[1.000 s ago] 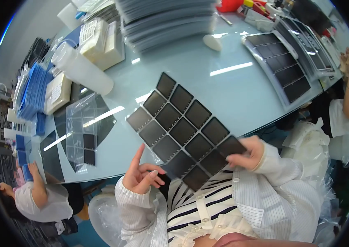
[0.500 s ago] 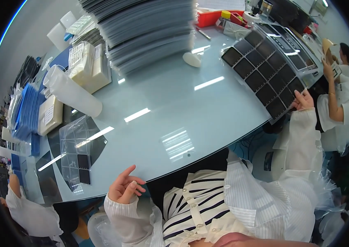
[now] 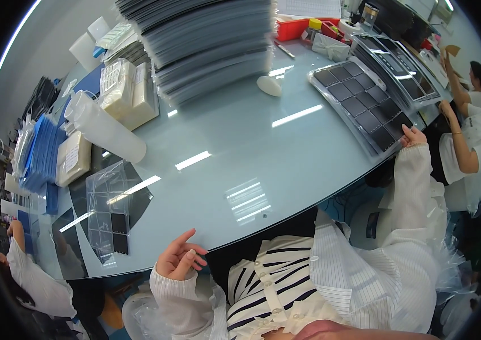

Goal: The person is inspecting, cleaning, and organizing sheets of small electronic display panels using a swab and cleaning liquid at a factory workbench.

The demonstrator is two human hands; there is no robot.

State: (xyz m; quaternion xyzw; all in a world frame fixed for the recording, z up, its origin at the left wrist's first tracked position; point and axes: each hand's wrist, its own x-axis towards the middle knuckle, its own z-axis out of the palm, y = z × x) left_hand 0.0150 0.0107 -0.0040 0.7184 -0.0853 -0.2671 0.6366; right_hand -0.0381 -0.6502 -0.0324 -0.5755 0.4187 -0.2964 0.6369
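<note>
My right hand (image 3: 413, 137) grips the near right corner of a clear plastic tray (image 3: 315, 79), its thumb and fingers pinched on the edge. Several dark rectangular panels (image 3: 356, 106) sit in rows in the tray's compartments. The tray lies at the table's right side and appears to rest on other clear trays, though its underside is hidden. In front of the table's near edge, my left hand (image 3: 182, 258) is raised with nothing in it, fingers loosely bent and apart.
A tall stack of dark-filled trays (image 3: 212, 51) stands at the back. A white oval object (image 3: 269, 86) lies in front of it. At left are a white cylinder (image 3: 107, 127), wrapped packs (image 3: 118, 85) and a clear tray (image 3: 101, 226) with two dark panels. Co-workers (image 3: 467, 130) sit at right and left.
The tray in my right hand has come down and now lies flatter at the table's right side. My left hand stays nearly still; the view has shifted slightly.
</note>
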